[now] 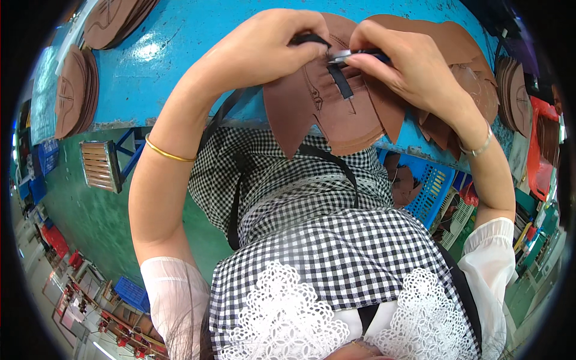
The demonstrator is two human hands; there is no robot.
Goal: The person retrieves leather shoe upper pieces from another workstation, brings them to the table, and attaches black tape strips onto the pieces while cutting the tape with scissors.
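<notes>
My left hand point(264, 51) pinches a black strip of tape over a stack of brown leather-like pieces point(291, 108). A long black band point(231, 107) hangs below that wrist over the table edge. My right hand point(411, 63) is closed around small scissors point(340, 56), whose metal blades meet the strip near my left fingertips. A short end of black tape point(342, 83) lies on the top brown piece, which carries stitched lines. My fingers partly cover the scissors' handles.
The blue table point(174, 45) has a worn front edge. Brown stacks stand at its far left point(117, 21), left edge point(75, 90) and right point(513, 96). More brown pieces point(450, 45) overlap beside my right hand. Under the table is a blue basket point(433, 189). A slatted stool point(101, 165) stands on the green floor.
</notes>
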